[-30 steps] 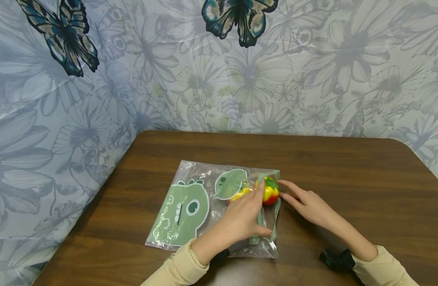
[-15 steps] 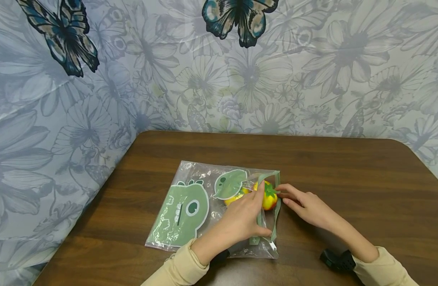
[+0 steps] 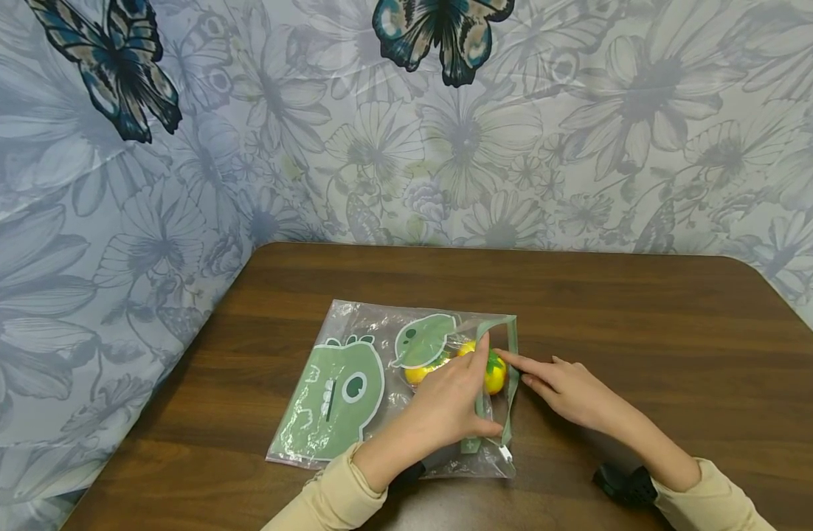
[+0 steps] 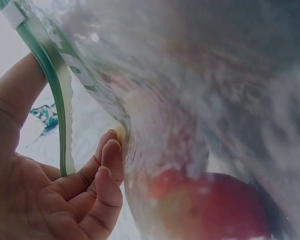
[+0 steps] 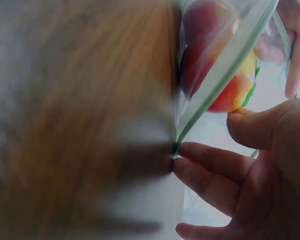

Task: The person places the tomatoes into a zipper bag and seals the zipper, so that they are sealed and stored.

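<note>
A clear zip bag (image 3: 347, 402) with green cartoon prints lies flat on the table, its green-edged mouth facing right and spread apart. My left hand (image 3: 446, 402) is at the mouth, index finger and thumb stretched apart against the zip edges. In the mouth sits a yellow-and-red toy fruit (image 3: 496, 374) with a green leafy top. A second yellow piece (image 3: 423, 370) shows deeper in the bag, partly hidden by the left hand. My right hand (image 3: 575, 391) touches the toy fruit with an extended index finger. In the right wrist view its thumb (image 5: 255, 130) meets the fruit's underside.
The brown wooden table (image 3: 645, 317) extends behind and to the right of the bag. Flowered cloth (image 3: 513, 162) hangs behind it, with two butterfly decorations (image 3: 443, 37). A black wrist device (image 3: 624, 484) sits at the right wrist.
The toy fruit has moved left and slightly toward me, further into the bag, and turned. The right fingers have followed it leftward; the left hand has stayed nearly still.
</note>
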{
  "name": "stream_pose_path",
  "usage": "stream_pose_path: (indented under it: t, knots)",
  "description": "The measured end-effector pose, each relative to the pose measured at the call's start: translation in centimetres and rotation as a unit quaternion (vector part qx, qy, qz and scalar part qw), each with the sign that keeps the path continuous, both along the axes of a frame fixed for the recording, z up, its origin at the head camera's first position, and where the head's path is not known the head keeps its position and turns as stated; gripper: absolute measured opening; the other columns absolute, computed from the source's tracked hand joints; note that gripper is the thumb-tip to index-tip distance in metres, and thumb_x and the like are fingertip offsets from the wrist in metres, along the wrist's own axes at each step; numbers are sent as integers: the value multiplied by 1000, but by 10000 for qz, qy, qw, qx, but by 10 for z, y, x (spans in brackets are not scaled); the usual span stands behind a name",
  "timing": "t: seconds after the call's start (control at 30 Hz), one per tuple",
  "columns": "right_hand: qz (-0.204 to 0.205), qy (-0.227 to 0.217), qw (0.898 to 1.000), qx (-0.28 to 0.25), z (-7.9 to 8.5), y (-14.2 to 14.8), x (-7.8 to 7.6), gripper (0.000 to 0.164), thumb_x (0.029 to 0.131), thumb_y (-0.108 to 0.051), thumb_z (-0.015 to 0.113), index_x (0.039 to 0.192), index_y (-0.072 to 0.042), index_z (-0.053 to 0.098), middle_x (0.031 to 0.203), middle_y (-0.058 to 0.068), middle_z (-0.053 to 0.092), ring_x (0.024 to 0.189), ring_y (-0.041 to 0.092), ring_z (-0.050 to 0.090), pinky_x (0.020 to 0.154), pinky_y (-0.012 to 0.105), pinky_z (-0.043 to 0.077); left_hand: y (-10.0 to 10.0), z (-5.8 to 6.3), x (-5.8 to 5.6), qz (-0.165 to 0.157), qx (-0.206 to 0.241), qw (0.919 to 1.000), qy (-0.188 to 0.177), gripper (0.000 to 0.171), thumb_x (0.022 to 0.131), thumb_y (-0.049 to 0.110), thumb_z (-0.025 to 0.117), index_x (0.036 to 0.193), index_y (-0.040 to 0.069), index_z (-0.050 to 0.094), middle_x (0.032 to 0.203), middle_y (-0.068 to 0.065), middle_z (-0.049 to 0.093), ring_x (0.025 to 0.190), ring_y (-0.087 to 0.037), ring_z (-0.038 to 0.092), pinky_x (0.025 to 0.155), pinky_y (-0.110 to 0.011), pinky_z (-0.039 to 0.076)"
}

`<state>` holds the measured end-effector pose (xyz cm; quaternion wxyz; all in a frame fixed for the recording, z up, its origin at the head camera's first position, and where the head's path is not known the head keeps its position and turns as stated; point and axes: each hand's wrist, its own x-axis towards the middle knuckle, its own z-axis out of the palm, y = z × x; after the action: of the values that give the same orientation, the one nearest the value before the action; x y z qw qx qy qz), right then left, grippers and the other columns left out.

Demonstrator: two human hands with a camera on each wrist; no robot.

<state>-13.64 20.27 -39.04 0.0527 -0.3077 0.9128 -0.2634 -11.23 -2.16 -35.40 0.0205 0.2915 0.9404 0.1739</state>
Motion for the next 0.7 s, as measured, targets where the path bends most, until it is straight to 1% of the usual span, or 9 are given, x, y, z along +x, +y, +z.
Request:
stream_pose_path:
  t: [0.03, 0.07, 0.13, 0.2, 0.3, 0.4, 0.5, 0.57, 0.7]
  knots:
    - [-27, -4, 10000, 23, 0, 0, 0, 50, 98, -16, 50, 145, -27, 36, 110, 0, 65, 69, 17, 63, 93, 68, 26, 0, 0, 0, 2, -4, 10000, 2, 119, 63, 43, 85, 148, -1, 15, 136, -9, 48, 118, -21, 50, 93, -30, 42]
    - [-62, 8, 10000, 10, 0, -1, 0, 49, 98, -17, 50, 144, -25, 37, 118, 2, 62, 79, 22, 65, 91, 66, 30, 0, 0, 0, 6, -1, 10000, 2, 119, 63, 43, 85, 148, -1, 15, 136, -9, 47, 118, -21, 49, 93, -30, 42]
    - [-131, -47, 9999, -65, -1, -1, -1, 44, 98, -19, 50, 141, -21, 40, 124, 6, 58, 99, 30, 61, 89, 62, 37, 0, 0, 0, 27, 3, 10000, -41, 118, 63, 44, 85, 148, 0, 15, 137, -8, 47, 119, -21, 49, 93, -31, 42]
    - [-197, -192, 9994, -204, 0, 0, -2, 35, 99, -20, 49, 134, -18, 44, 124, 6, 58, 106, 33, 58, 86, 56, 43, 1, 1, 0, 42, 14, 10000, -86, 118, 63, 44, 85, 148, 0, 15, 137, -8, 46, 119, -20, 49, 93, -30, 42]
    - [-132, -305, 9989, -317, 0, 1, -1, 25, 99, -22, 48, 124, -19, 49, 121, 4, 60, 106, 29, 58, 83, 50, 46, 1, 0, 0, 45, 37, 9999, -127, 119, 63, 44, 85, 148, 1, 15, 137, -7, 47, 118, -20, 49, 93, -30, 42]
    - [-26, -286, 9990, -329, 0, 1, 0, 25, 99, -22, 48, 123, -24, 52, 120, 0, 60, 107, 27, 57, 88, 55, 41, 1, 0, 0, 25, 34, 10000, -71, 119, 62, 44, 85, 148, 0, 15, 136, -8, 48, 116, -20, 50, 92, -30, 43]
    - [53, -248, 9994, -223, 1, 1, 1, 31, 99, -22, 49, 129, -27, 52, 124, -1, 58, 109, 29, 56, 92, 64, 31, 1, -1, 0, -18, 10, 10000, 40, 119, 62, 44, 85, 148, -1, 15, 135, -8, 48, 115, -19, 51, 91, -30, 43]
    - [102, -220, 9996, -125, 1, 0, 2, 34, 99, -23, 49, 133, -26, 51, 126, 0, 57, 108, 31, 57, 93, 68, 25, 0, -1, 1, -57, 29, 9999, 100, 119, 62, 43, 86, 147, -2, 16, 135, -9, 48, 114, -18, 52, 89, -29, 44]
    - [247, -101, 9996, 23, 2, -2, 3, 40, 99, -24, 49, 139, -23, 48, 128, 2, 56, 101, 30, 61, 91, 71, 23, -1, -1, 1, -103, 72, 9998, 129, 119, 62, 43, 86, 147, -2, 15, 135, -9, 48, 114, -14, 52, 88, -27, 45]
